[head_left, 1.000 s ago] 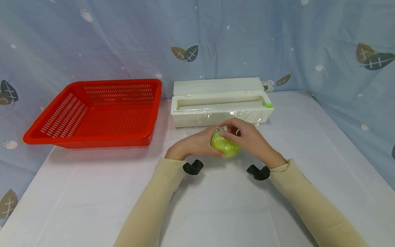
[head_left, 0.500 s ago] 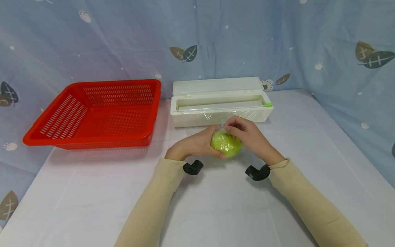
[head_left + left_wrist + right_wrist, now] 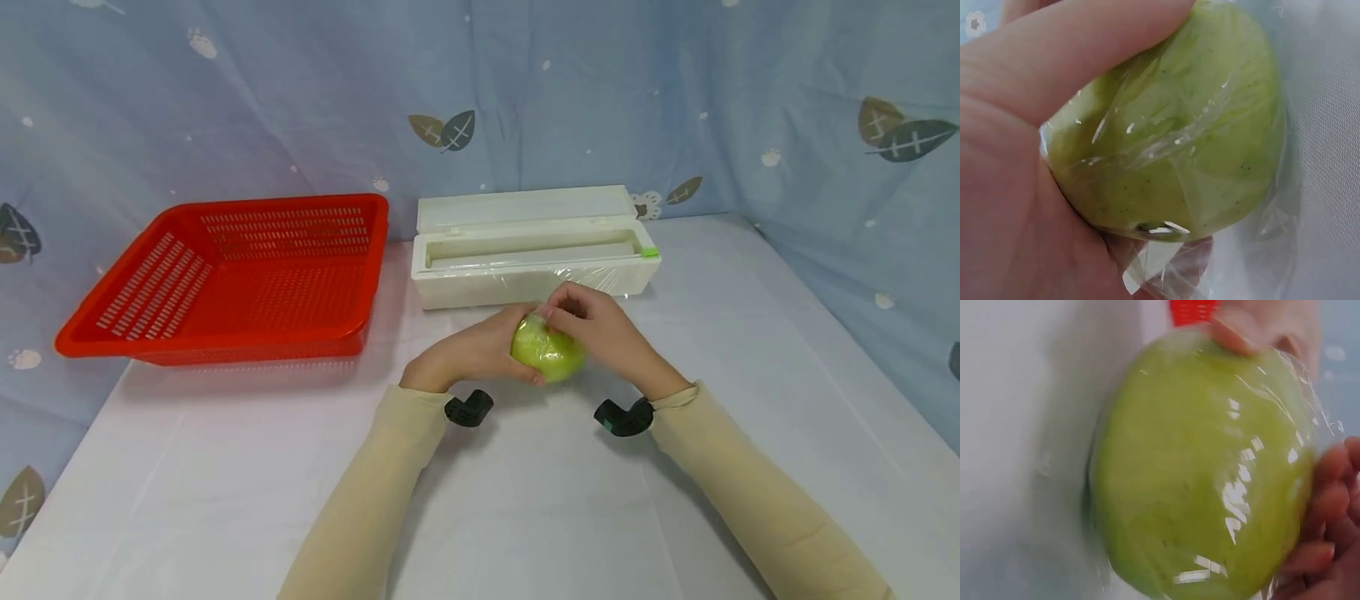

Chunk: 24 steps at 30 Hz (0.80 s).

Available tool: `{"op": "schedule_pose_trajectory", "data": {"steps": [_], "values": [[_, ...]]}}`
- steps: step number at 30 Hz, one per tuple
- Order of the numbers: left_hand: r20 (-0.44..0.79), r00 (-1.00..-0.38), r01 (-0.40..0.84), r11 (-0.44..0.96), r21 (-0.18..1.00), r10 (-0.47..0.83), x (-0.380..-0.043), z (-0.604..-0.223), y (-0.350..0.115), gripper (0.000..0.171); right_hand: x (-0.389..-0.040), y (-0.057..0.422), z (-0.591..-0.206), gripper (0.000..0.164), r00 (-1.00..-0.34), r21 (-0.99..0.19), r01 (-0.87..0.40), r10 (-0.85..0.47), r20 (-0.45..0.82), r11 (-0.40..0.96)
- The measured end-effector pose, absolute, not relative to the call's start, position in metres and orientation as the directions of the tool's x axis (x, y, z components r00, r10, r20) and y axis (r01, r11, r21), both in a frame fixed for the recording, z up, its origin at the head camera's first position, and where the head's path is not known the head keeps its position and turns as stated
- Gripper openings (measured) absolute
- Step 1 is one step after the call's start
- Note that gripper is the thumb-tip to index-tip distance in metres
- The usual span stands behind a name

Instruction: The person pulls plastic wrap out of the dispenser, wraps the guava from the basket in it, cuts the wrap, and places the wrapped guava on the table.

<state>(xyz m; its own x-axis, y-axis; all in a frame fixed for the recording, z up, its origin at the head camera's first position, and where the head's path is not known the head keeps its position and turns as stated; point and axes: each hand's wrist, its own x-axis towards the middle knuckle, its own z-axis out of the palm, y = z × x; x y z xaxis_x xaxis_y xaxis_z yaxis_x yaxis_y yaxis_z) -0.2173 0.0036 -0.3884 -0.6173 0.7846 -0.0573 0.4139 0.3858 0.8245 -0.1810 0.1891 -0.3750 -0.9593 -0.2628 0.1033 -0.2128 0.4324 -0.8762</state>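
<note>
A round yellow-green fruit (image 3: 546,348), wrapped in clear plastic film, is between my two hands near the middle of the table. My left hand (image 3: 480,343) grips it from the left, with the thumb along its near side. Small specks and a dark end mark show on the fruit's skin in the left wrist view. At the fruit's top, the thumb and index finger of my right hand (image 3: 600,333) pinch the film (image 3: 542,313). In the right wrist view the film (image 3: 1238,503) shines over the fruit, with the right fingers (image 3: 1329,500) at its side.
Behind the hands stands a long white wrap dispenser (image 3: 480,290) with its lid (image 3: 525,208) up, a green tab (image 3: 649,252) at the right end and film hanging over the front. A red slotted basket (image 3: 225,346) is at the left. A blue patterned curtain (image 3: 562,100) backs the table.
My right thumb and index finger have shifted along the film at the fruit's top and come together there. The left hand keeps its grip in nearly the same place.
</note>
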Motion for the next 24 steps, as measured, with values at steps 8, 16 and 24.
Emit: {"op": "schedule_pose_trajectory", "data": {"steps": [8,16,24], "values": [[-0.102,-0.655,0.392,0.452,0.802,0.748,-0.216,-0.388,0.001,0.081,-0.189,0.206,-0.372,0.029,-0.954,-0.937,-0.098,-0.299,-0.008,0.336],[-0.092,-0.666,0.440,0.489,0.753,0.741,-0.214,-0.386,0.003,0.079,-0.192,0.217,-0.367,0.023,-0.936,-0.886,-0.045,-0.329,-0.123,0.461],[-0.075,-0.657,0.499,0.506,0.703,0.751,-0.214,-0.384,0.004,0.083,-0.192,0.222,-0.363,0.031,-0.919,-0.835,-0.058,-0.356,-0.170,0.546]]}}
